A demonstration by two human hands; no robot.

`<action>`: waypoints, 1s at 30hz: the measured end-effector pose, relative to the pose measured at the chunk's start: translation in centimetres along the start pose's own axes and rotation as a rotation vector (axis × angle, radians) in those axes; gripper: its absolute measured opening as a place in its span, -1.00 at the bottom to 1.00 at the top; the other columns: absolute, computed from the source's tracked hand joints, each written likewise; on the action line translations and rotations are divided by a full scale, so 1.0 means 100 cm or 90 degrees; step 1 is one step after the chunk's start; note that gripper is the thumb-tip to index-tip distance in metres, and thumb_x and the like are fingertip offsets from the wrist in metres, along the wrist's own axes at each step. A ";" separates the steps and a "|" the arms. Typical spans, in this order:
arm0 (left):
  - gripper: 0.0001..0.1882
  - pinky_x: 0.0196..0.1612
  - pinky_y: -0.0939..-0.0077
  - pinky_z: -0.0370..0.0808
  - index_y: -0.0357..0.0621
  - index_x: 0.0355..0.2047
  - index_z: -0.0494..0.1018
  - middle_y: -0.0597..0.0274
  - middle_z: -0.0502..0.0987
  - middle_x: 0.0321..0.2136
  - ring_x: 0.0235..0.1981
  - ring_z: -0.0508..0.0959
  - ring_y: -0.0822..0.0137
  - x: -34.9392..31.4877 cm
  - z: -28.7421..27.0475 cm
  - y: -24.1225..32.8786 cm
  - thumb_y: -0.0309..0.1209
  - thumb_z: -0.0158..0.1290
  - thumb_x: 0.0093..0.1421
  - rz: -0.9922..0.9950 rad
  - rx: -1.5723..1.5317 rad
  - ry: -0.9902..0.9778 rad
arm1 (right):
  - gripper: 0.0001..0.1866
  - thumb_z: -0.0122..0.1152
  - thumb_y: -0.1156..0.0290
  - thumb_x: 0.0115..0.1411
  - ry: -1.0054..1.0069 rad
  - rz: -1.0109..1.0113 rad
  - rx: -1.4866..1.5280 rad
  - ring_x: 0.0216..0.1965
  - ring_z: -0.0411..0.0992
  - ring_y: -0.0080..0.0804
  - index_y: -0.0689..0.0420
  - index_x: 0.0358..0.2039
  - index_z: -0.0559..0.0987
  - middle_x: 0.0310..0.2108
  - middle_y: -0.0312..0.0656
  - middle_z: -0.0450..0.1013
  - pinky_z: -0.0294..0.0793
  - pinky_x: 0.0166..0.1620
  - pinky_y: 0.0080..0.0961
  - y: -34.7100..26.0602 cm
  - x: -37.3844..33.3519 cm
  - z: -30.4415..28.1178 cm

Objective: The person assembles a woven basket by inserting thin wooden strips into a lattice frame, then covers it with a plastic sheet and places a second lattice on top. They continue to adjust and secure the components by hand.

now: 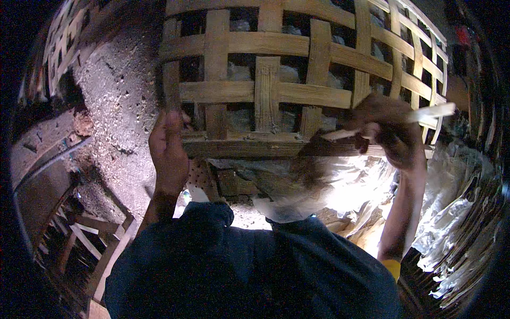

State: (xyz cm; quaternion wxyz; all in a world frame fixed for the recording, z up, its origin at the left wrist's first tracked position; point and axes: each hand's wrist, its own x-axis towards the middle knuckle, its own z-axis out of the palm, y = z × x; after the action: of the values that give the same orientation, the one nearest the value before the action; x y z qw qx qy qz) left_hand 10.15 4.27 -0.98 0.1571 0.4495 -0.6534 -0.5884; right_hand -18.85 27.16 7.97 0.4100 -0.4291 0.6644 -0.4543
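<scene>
A large panel of flat wooden or bamboo strips, woven into an open lattice (269,93), stands before me with a wooden bar (244,148) along its near edge. My left hand (169,151) is closed around the lattice's lower left corner, thumb up against the frame. Over the right part of that bar, my right hand (387,130) is closed on a pale flat stick (433,112). The stick's broad end points right, and a thinner pale end comes out on the left side of the fingers. Its exact kind is unclear in the dim light.
Crumpled clear plastic sheeting (451,196) hangs at the right, brightly lit in places. Left of the panel runs a rough, pitted grey surface (119,90). A wooden frame with slats (98,239) sits at lower left. Another lattice (66,37) shows at upper left.
</scene>
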 end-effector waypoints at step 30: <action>-0.62 -0.17 0.52 0.39 -0.16 -0.24 0.42 0.34 0.43 -0.37 -0.30 0.40 0.48 -0.002 -0.001 -0.002 -0.09 -0.16 0.47 -0.004 -0.007 0.022 | -0.70 0.28 0.25 0.27 0.246 0.242 0.081 -0.58 0.44 -0.52 0.29 -0.30 0.64 -0.50 -0.19 0.50 0.42 -0.59 -0.59 0.032 -0.128 -0.086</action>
State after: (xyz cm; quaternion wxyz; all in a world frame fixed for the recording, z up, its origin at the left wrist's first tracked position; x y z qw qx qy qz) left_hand 10.43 4.40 -1.03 0.1688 0.4605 -0.6463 -0.5846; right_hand -23.75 42.07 9.11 0.3797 -0.1754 0.7689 -0.4837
